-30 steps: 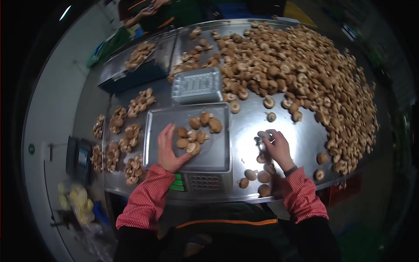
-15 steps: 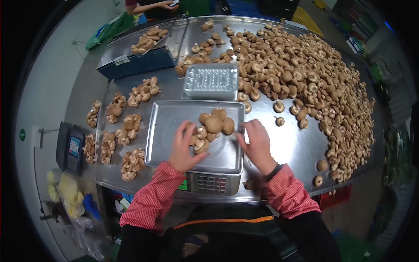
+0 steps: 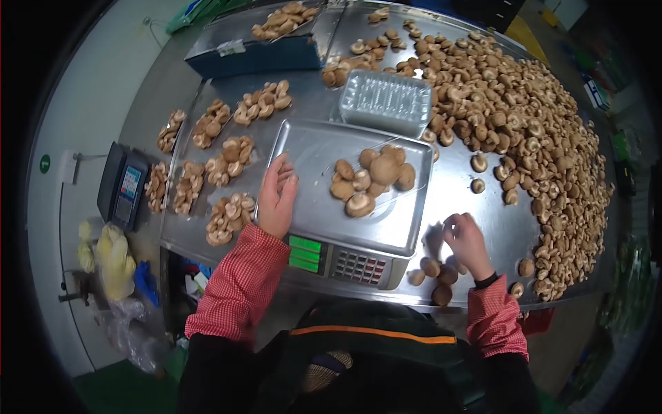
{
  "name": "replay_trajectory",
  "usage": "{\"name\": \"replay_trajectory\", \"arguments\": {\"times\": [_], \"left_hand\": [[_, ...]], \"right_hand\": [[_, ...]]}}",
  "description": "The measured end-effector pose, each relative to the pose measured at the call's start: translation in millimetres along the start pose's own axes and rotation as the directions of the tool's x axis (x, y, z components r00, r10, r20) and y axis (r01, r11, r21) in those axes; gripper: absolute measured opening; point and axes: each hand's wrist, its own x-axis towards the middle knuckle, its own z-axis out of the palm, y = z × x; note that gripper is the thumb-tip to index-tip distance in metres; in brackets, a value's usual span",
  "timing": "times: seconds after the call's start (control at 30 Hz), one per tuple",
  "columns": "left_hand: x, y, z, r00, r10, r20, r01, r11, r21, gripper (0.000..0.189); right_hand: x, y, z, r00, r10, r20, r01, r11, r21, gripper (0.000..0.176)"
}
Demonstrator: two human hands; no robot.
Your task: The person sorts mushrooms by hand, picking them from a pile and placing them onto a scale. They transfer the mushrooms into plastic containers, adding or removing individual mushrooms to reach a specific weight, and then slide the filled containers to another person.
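On the metal scale tray (image 3: 303, 221) lies a clear plastic tray with several brown mushrooms (image 3: 384, 170). My left hand (image 3: 277, 198) is at the scale tray's left edge, fingers apart and holding nothing. To the right of the scale, my right hand (image 3: 469, 241) hangs over the table with its fingers curled together; what they hold, if anything, I cannot make out. Just below and left of it sit several loose mushrooms (image 3: 447, 274). The scale's green display (image 3: 305, 254) is lit.
A stack of clear trays (image 3: 386, 100) stands behind the scale. A large mushroom heap (image 3: 524, 131) covers the table's right side. Filled mushroom trays (image 3: 229, 160) lie on the left, near a second scale (image 3: 124, 186). A blue box (image 3: 255, 58) stands at the back.
The view has shifted, so the table appears lower and turned. Both hands have come away from the mushrooms on the scale, the left to the tray's edge, the right toward the loose mushrooms.
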Motion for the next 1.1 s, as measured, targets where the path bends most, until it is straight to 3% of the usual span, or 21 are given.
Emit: {"name": "replay_trajectory", "arguments": {"times": [0.07,0.1,0.17,0.23,0.33,0.4,0.5,0.6,0.67,0.73,0.8,0.9,0.93,1.1], "left_hand": [[-10,-2,-5,1.0,-0.023,-0.014,0.022,1.0,-0.013,0.048],[-15,-4,-6,0.999,-0.047,-0.015,0.046,0.999,-0.016,0.047],[-20,-4,-6,0.997,-0.078,-0.004,0.078,0.996,-0.034,0.046],[-27,-1,-2,0.995,-0.097,0.021,0.098,0.993,-0.063,0.044],[-31,6,5,0.995,-0.071,0.067,0.074,0.996,-0.047,0.044],[-32,11,9,0.992,-0.076,0.1,0.079,0.996,-0.03,0.042],[-33,7,14,0.99,-0.057,0.132,0.059,0.998,-0.014,0.04],[-32,2,15,0.994,-0.034,0.101,0.034,0.999,-0.003,0.037],[-30,2,12,0.995,-0.035,0.094,0.037,0.999,-0.014,0.035],[-27,-1,8,0.996,-0.037,0.086,0.038,0.999,-0.012,0.032],[-26,-5,6,0.996,-0.045,0.076,0.044,0.999,0.004,0.028],[-29,7,4,0.989,-0.113,0.097,0.097,0.983,0.156,0.022],[-30,13,4,0.982,-0.14,0.125,0.111,0.972,0.208,0.022],[-26,24,17,0.945,-0.217,0.246,0.09,0.893,0.441,0.025]], "right_hand": [[11,-47,-21,0.998,0.015,0.062,-0.041,0.891,0.452,0.023],[16,-69,-30,0.996,-0.064,0.068,0.015,0.827,0.561,0.027],[29,-114,-34,0.957,-0.278,-0.076,0.283,0.852,0.44,0.029],[48,-143,-21,0.88,-0.446,-0.167,0.474,0.789,0.392,0.032],[71,-182,-4,0.842,-0.538,-0.031,0.536,0.829,0.163,0.028],[86,-181,23,0.741,-0.663,-0.103,0.658,0.749,-0.083,0.023],[77,-180,16,0.619,-0.743,-0.254,0.725,0.665,-0.179,0.019],[66,-155,-9,0.664,-0.615,-0.426,0.656,0.752,-0.063,0.016],[47,-124,-18,0.803,-0.379,-0.46,0.457,0.887,0.068,0.014],[23,-82,-14,0.914,-0.29,-0.284,0.284,0.957,-0.061,0.014],[-2,-52,-5,0.941,-0.29,-0.176,0.27,0.954,-0.128,0.015],[-13,-38,-9,0.984,-0.071,-0.161,0.074,0.997,0.012,0.017],[-8,-37,-12,0.98,-0.054,-0.192,0.051,0.998,-0.021,0.018],[45,-68,-23,0.885,-0.276,-0.375,0.299,0.954,0.004,0.02]]}}
